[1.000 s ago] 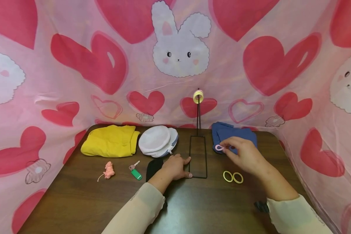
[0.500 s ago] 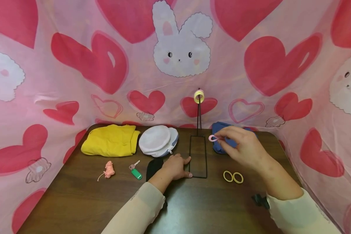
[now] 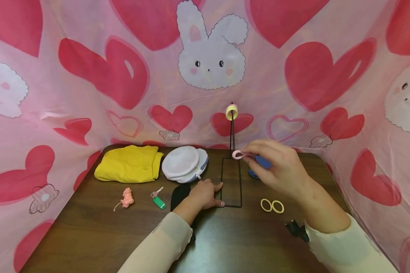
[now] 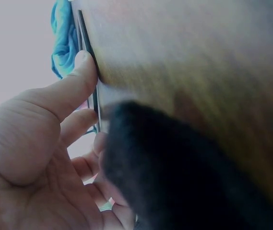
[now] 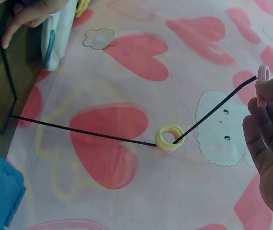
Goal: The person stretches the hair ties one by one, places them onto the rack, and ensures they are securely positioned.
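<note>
With thumb and forefinger my right hand (image 3: 276, 165) pinches a pink hair tie (image 3: 235, 155), squeezed into a loop. In the right wrist view the hair tie (image 5: 261, 98) is at the tip of the stand's wire arm (image 5: 222, 103); whether it is threaded on, I cannot tell. Several yellow and pink hair ties (image 5: 181, 134) hang at the bend of that arm. My left hand (image 3: 203, 196) presses on the left side of the black wire stand's rectangular base (image 3: 241, 185), its thumb by the front corner. Two yellow hair ties (image 3: 273, 211) lie on the table, below my right hand.
A folded yellow cloth (image 3: 128, 163), a white round zip pouch (image 3: 181, 163) and a blue folded cloth (image 3: 262, 162) line the table's (image 3: 232, 239) back. A pink animal figure (image 3: 127, 198), a key with green tag (image 3: 159, 203) and a black item (image 3: 179, 195) lie left.
My right hand has moved left and slightly up with the pink hair tie, from over the blue cloth to the stand's arm. My left hand has stayed on the base.
</note>
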The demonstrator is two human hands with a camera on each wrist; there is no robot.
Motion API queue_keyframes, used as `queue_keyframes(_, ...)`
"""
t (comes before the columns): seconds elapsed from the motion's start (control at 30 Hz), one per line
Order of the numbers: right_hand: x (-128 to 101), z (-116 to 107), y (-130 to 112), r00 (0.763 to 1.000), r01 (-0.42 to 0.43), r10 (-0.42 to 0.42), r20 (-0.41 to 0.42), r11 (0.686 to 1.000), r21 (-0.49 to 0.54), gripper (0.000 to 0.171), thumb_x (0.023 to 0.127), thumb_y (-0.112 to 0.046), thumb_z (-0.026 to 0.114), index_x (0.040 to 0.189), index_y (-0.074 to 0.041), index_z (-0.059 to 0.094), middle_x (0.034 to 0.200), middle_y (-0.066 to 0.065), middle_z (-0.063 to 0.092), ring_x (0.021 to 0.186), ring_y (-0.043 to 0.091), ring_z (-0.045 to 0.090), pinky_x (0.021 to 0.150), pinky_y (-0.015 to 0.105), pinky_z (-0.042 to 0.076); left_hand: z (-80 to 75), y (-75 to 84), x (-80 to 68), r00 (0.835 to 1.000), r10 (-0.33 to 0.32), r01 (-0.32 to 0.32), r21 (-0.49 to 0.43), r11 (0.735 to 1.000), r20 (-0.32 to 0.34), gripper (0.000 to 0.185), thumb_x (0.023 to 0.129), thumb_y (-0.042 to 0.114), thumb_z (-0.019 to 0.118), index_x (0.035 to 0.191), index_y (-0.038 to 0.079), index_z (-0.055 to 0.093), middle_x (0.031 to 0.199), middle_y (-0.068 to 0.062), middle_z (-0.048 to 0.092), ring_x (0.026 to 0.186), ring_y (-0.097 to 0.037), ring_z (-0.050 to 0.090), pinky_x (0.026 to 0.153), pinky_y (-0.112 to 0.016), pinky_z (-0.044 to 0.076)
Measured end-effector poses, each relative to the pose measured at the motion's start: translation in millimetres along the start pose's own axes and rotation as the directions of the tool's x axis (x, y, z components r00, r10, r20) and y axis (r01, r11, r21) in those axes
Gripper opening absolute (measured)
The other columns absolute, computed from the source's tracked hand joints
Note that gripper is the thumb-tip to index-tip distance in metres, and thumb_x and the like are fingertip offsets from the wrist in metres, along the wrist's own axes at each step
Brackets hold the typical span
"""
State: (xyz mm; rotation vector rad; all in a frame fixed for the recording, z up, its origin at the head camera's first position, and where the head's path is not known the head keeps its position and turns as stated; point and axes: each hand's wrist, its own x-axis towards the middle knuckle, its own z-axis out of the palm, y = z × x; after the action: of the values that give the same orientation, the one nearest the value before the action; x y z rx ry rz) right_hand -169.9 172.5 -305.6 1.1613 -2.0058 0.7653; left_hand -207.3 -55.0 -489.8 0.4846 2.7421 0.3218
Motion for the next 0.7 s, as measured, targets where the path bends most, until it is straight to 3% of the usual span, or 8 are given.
queue_keyframes(0.2, 8, 4, 7, 1.0, -0.02, 0.02, 0.017, 1.0, -0.016, 0.031, 0.103, -0.037, 0.064, 0.107, -0.01, 0.079, 0.104, -0.001, 0.075, 0.09, 0.012, 0.067, 0.089, 0.017, 0.049, 1.0, -0.4, 0.8, 1.0, -0.007, 0.007, -0.001, 1.0, 0.001, 0.082, 0.084, 0.061, 0.079, 0.156, 0.037, 0.047, 0.145, -0.015, 0.053, 0.127, -0.038, 0.053, 0.095, -0.056, 0.051)
queue_keyframes(0.33, 8, 9, 15, 0.999, -0.039, 0.039, 0.012, 0.999, -0.016, 0.014, 0.094, -0.019, 0.078, 0.105, -0.01, 0.079, 0.101, 0.0, 0.075, 0.087, 0.014, 0.066, 0.086, 0.019, 0.049, 1.4, -0.8, 1.4, 1.0, -0.006, 0.006, 0.0, 1.0, -0.001, 0.083, 0.084, 0.061, 0.079, 0.156, 0.037, 0.047, 0.144, -0.015, 0.053, 0.127, -0.038, 0.053, 0.095, -0.055, 0.052)
queue_keyframes(0.47, 9, 15, 24, 0.999, -0.054, 0.054, -0.004, 0.998, -0.024, 0.024, 0.082, 0.0, 0.083, 0.104, -0.01, 0.079, 0.099, 0.001, 0.076, 0.085, 0.016, 0.067, 0.082, 0.024, 0.05, 1.9, -1.2, 1.8, 1.0, -0.003, 0.003, -0.001, 1.0, 0.003, 0.083, 0.083, 0.062, 0.079, 0.156, 0.038, 0.047, 0.142, -0.015, 0.054, 0.127, -0.037, 0.053, 0.095, -0.055, 0.052)
queue_keyframes(0.7, 14, 24, 46, 0.995, -0.096, 0.097, 0.012, 0.994, -0.054, 0.021, 0.085, 0.001, 0.08, 0.104, -0.01, 0.078, 0.101, 0.001, 0.075, 0.086, 0.016, 0.069, 0.079, 0.034, 0.057, 2.9, -1.4, 1.8, 1.0, -0.002, 0.002, -0.005, 1.0, 0.005, 0.083, 0.084, 0.062, 0.078, 0.157, 0.038, 0.045, 0.147, -0.015, 0.052, 0.129, -0.038, 0.052, 0.096, -0.056, 0.051)
